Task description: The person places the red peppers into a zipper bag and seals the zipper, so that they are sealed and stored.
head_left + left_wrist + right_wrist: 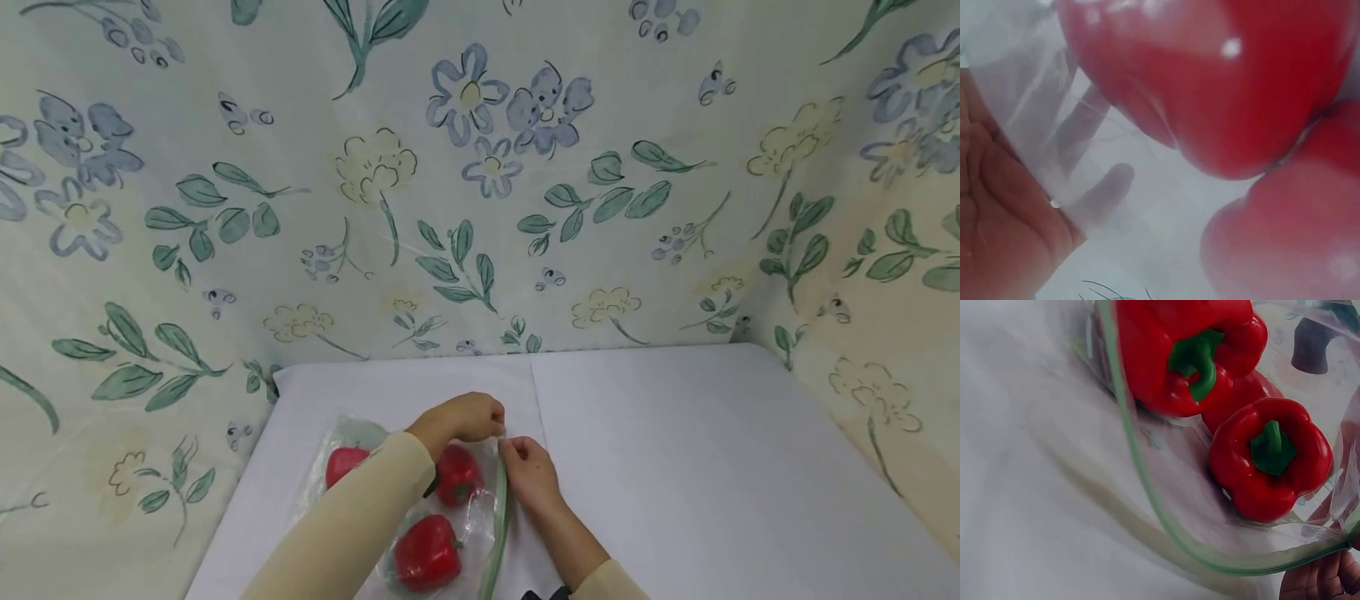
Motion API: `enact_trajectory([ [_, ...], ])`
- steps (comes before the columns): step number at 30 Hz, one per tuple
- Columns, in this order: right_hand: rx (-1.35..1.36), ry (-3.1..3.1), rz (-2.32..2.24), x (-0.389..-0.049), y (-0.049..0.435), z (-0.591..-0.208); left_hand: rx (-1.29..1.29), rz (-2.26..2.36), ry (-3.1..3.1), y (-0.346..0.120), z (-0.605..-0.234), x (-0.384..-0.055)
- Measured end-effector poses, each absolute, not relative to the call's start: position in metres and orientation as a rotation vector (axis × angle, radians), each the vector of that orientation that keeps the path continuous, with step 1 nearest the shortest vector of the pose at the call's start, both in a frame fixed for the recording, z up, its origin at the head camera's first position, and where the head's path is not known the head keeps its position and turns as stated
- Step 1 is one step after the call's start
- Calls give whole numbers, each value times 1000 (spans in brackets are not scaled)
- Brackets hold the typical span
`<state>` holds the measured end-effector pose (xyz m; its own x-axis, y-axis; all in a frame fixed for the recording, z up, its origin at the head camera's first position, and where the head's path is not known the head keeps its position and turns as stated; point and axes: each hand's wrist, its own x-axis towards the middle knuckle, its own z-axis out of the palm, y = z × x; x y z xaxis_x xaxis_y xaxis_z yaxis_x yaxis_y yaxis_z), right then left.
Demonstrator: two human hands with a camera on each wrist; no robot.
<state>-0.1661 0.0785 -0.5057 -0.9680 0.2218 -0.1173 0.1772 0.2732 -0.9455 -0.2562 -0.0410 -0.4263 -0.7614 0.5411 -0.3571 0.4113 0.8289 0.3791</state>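
Observation:
A clear zip-top bag (501, 517) with a green zip strip lies on its side, and red bell peppers (427, 552) show through its plastic. My left hand (467, 417) pinches the far end of the zip strip in the head view, its fingers curled. Just nearer and to the right, my right hand (534, 473) holds the same strip between thumb and fingers. In the right wrist view the green zip strip (1150, 487) curves around two peppers (1271, 459) with green stems. Through the plastic in the left wrist view, fingers (1110, 190) appear beside a large pepper (1210, 87).
The bag rests on the left half of a table (675, 467) covered with a white cloth. A floral curtain (480, 208) hangs behind the table and along both sides. A dark wrist camera (555, 594) is strapped at my right wrist.

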Motion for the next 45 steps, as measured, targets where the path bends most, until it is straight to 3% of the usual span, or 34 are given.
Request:
enact_trajectory([
  [25, -243, -2796, 1924, -105, 81, -517, 395, 542, 2615, -55, -446, -279],
  [45, -417, -2893, 2122, -64, 83, -511, 340, 602, 2623, -54, -447, -278],
])
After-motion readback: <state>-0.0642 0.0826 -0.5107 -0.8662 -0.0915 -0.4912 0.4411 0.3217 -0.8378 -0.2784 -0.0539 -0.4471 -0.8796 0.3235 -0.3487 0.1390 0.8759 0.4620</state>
